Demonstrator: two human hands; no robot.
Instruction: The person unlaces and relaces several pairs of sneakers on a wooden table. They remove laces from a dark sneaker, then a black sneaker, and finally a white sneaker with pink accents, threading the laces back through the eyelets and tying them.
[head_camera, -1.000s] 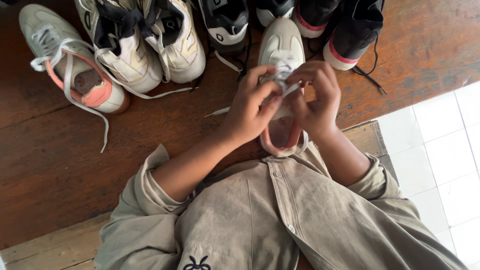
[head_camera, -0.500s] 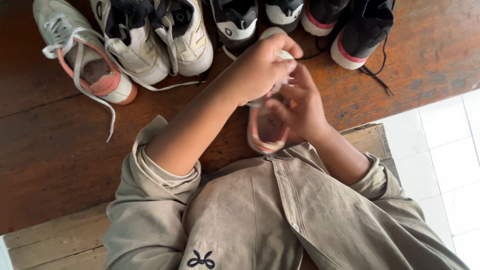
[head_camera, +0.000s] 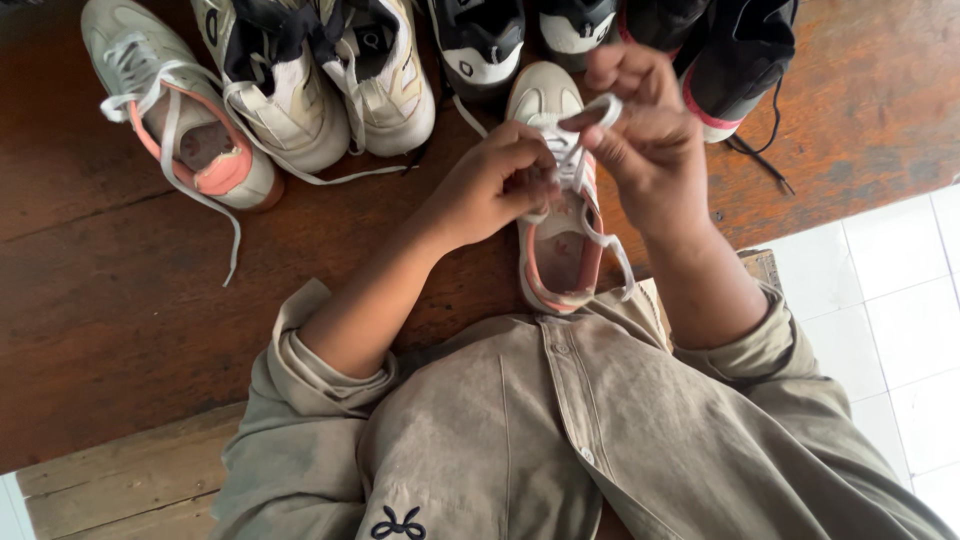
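1. The left hand (head_camera: 495, 185) is curled, with its back facing up. Its fingers (head_camera: 530, 180) are bent in and pinch tight.
2. The left arm is bare up to a rolled sleeve near the elbow. It slants up from the lower left toward the middle.
3. The right hand (head_camera: 645, 135) sits a bit higher than the left hand. Its thumb and first finger press together in a tight grip. The other fingers are bent loosely behind them.
4. The right arm is bare below its rolled sleeve. It goes almost straight up from the body.
5. The two hands are close together, and their fingertips nearly meet.
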